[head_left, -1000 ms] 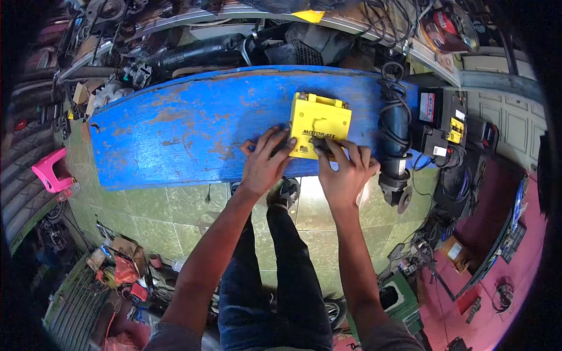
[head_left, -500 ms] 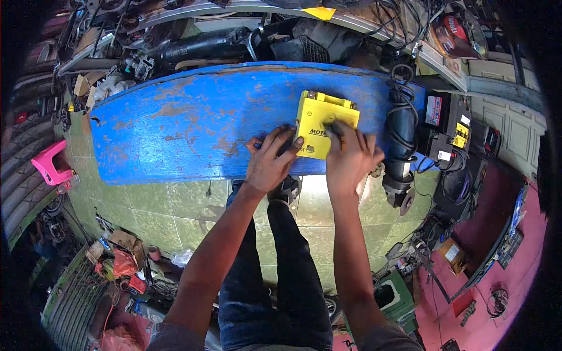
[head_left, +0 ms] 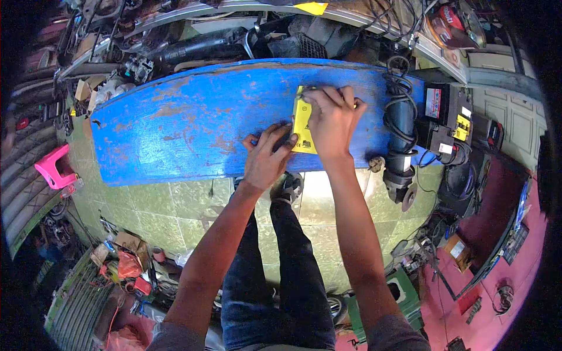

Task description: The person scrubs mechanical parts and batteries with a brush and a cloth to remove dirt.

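Forearms [head_left: 219, 251] reach over the near edge of the scuffed blue wooden table [head_left: 170, 137]. Just right of the table's middle lies a yellow box-shaped battery [head_left: 302, 128], printed face up, its visible left side running across the table, away from the person. The left hand [head_left: 265, 162], palm down, rests against that side, fingers bent and parted. The right hand [head_left: 331, 126] arches over the battery, fingers curled, hiding so much that neither its long axis nor any pinch can be told.

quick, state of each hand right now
Left hand: loosely open, against the left edge of the yellow battery.
Right hand: over the battery; grip cannot be told.
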`<state>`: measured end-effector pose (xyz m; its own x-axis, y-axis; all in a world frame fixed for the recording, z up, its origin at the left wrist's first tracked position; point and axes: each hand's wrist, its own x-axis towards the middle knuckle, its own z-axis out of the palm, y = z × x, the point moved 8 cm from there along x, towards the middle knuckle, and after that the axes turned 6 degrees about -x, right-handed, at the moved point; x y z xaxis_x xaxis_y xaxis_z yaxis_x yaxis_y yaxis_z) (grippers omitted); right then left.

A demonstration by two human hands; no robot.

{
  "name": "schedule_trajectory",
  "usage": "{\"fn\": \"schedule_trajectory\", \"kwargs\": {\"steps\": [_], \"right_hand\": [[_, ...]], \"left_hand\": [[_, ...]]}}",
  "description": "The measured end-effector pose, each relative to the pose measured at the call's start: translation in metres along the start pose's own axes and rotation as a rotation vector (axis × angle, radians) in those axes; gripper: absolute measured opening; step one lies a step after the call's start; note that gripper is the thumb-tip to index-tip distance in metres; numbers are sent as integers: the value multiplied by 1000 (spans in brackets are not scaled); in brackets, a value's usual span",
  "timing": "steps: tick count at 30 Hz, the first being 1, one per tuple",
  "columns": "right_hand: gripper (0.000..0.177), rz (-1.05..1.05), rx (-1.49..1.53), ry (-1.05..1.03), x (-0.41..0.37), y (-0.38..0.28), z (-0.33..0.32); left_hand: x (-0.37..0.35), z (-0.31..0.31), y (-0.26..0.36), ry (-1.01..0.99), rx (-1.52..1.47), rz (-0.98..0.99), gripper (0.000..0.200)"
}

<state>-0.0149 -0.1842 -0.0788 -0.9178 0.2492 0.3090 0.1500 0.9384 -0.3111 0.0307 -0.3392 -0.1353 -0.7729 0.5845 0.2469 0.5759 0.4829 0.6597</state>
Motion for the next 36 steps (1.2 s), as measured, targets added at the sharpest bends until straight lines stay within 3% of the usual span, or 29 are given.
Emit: {"fn": "schedule_trajectory", "kwargs": {"steps": [4,9,12,13,18,19,21,23,25,26,27,29,30,31,34,35,36], "right_hand": [[19,-113,21,-28,-19,-5,-15],[18,-10,-65,28,2,8,-5],[18,-153,-13,-109,-46,-13,-14],[19,-211,67,-37,-62,-21,-24],[21,75,-114,25,-49,11,-32],[21,80,-116,27,-56,4,-30],[23,-129,65,-120,-78,-29,-18],[21,-160,86,-58,-86,-21,-26],[19,122,-114,-74,-78,17,-37],[20,228,-75,-16,-76,30,-36],[20,225,-78,-16,-79,25,-33],[23,-46,-34,-80,-87,-18,-22],[24,-72,77,-79,-89,-27,-20],[24,-67,78,-77,-88,-22,-25],[24,293,-156,2,-81,37,-45],[24,294,-161,-5,-85,36,-45],[22,168,-154,-56,-87,23,-40]], "left_hand": [[-2,2,-3,-29,-3,-16,52],[-2,2,-4,11,19,-8,41],[-2,2,-5,9,8,-22,38],[-1,2,-5,12,8,-23,38],[-1,-1,-2,50,-19,-3,33],[1,-2,-1,46,-21,1,33],[1,-1,-5,-7,3,-48,32],[0,0,-6,-5,0,-37,32],[-2,1,-5,4,-5,-37,32],[-3,1,-5,1,0,-39,32],[-1,1,-4,-1,4,-37,31],[1,0,-4,-19,23,-41,31],[0,1,-5,-41,46,-46,31],[-1,1,-5,-45,48,-42,31],[-2,1,-6,-26,32,-55,30],[-3,1,-6,-20,40,-47,29],[-2,1,-4,-12,44,-32,28]]}}
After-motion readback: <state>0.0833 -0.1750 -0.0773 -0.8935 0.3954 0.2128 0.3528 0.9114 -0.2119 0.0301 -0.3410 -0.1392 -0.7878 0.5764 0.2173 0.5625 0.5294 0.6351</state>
